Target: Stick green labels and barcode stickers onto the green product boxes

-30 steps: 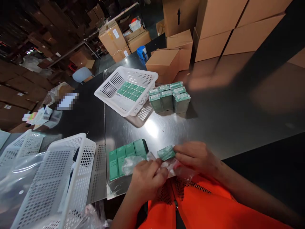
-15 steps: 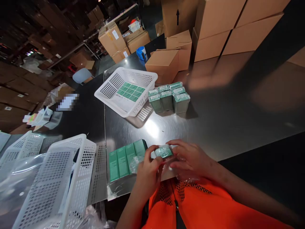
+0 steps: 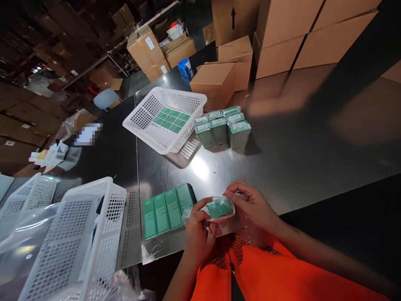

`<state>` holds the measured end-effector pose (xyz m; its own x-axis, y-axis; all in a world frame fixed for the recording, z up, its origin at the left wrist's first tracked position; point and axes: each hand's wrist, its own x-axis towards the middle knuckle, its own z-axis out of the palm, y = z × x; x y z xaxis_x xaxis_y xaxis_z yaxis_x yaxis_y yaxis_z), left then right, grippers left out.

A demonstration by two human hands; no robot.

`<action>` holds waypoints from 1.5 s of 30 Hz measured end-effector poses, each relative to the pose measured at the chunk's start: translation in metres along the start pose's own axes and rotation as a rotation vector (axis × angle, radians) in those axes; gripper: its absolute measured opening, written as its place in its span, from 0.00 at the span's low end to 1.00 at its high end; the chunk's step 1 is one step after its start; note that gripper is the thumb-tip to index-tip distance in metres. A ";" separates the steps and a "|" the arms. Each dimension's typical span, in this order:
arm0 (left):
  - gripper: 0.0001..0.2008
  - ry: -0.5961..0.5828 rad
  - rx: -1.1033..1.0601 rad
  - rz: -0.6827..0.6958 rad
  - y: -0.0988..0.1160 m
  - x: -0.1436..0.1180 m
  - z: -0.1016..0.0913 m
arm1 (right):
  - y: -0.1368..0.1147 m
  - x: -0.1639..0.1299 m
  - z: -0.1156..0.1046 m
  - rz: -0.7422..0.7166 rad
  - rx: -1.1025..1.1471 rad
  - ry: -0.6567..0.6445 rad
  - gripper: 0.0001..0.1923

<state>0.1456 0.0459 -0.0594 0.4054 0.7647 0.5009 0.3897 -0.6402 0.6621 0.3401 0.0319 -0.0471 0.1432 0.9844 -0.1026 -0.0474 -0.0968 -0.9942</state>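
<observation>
Both hands grip one bagged green box (image 3: 219, 207): left hand (image 3: 199, 228) fingers closed on its left end, right hand (image 3: 252, 205) pinching the right. Four green boxes (image 3: 166, 210) lie just beside on the tabletop (image 3: 297, 163).

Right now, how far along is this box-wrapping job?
Done: a block of wrapped green boxes stands beside the far white basket. In hand: the left hand and right hand hold one green box inside a clear bag. Left: four bare green boxes lie by the left hand, and more lie in that basket.
</observation>
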 end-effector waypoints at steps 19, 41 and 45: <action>0.08 -0.185 0.195 -0.009 0.008 0.005 0.004 | 0.000 -0.011 -0.001 -0.135 -0.107 -0.009 0.19; 0.02 -0.109 0.402 -0.115 0.016 -0.014 0.010 | -0.022 0.021 -0.028 -0.180 -0.262 -0.406 0.17; 0.07 0.040 0.261 0.170 0.031 -0.015 -0.018 | -0.006 0.057 -0.010 0.142 0.139 -0.092 0.23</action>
<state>0.1370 0.0159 -0.0364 0.4523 0.6444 0.6166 0.5205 -0.7521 0.4043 0.3582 0.0876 -0.0472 0.0353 0.9722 -0.2315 -0.1976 -0.2203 -0.9552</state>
